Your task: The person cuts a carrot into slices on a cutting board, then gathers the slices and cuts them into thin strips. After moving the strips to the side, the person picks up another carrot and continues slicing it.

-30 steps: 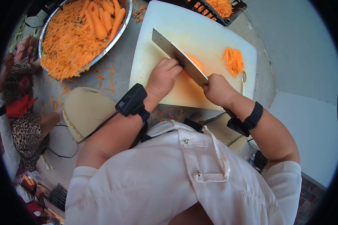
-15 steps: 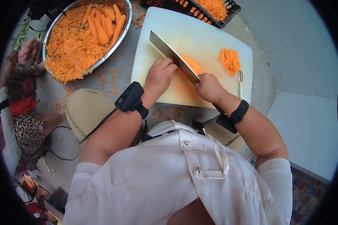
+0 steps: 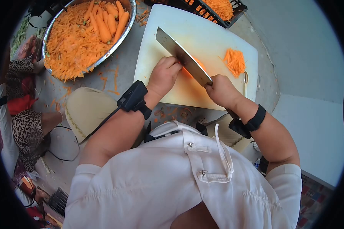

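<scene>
My right hand (image 3: 222, 91) is closed round the handle of a cleaver (image 3: 182, 55). Its broad blade slants up and left across the cutting board (image 3: 225, 36). Beside the blade, my left hand (image 3: 165, 75) has its fingers curled down on a carrot (image 3: 198, 64), which the blade and fingers mostly hide. Orange shows on both sides of the steel. A small heap of carrot shreds (image 3: 234, 62) lies on the right of the board. Just below the heap rests a peeler (image 3: 245, 82) with a pale handle.
A metal basin (image 3: 133, 15) at upper left holds shredded carrot and several whole carrots (image 3: 103, 28). Beyond the board stands a black crate (image 3: 227, 23) with more shreds. Scraps litter the floor. Another person in leopard-print clothing (image 3: 26, 124) sits at the left.
The cleaver and my right hand have shifted slightly to the right and toward me. My left hand stays in nearly the same place, still by the blade.
</scene>
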Demonstrator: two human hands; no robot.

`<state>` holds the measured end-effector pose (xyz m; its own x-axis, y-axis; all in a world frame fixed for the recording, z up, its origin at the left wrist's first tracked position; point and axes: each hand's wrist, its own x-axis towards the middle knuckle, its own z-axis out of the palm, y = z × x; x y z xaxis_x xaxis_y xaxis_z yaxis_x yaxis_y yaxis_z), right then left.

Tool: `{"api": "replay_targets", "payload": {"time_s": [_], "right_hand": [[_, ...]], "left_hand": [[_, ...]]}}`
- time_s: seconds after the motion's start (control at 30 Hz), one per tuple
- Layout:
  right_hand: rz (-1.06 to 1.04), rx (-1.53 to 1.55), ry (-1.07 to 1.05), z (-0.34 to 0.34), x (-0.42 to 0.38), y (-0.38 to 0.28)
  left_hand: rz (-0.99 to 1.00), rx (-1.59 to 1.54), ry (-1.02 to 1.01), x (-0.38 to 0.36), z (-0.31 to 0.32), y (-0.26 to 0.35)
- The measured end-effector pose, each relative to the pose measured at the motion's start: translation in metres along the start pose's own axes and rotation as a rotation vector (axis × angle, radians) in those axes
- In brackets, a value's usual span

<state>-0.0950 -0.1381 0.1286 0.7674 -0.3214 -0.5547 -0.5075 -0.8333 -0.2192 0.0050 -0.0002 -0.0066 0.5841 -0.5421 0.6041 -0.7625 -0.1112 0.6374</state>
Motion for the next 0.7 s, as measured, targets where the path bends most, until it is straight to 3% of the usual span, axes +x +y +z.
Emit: {"api": "replay_targets", "payload": {"time_s": [0.7], "right_hand": [[0.035, -0.038, -0.087, 0.011, 0.029, -0.005]], "left_hand": [[-0.05, 0.011, -0.059, 0.0, -0.002, -0.003]]}}
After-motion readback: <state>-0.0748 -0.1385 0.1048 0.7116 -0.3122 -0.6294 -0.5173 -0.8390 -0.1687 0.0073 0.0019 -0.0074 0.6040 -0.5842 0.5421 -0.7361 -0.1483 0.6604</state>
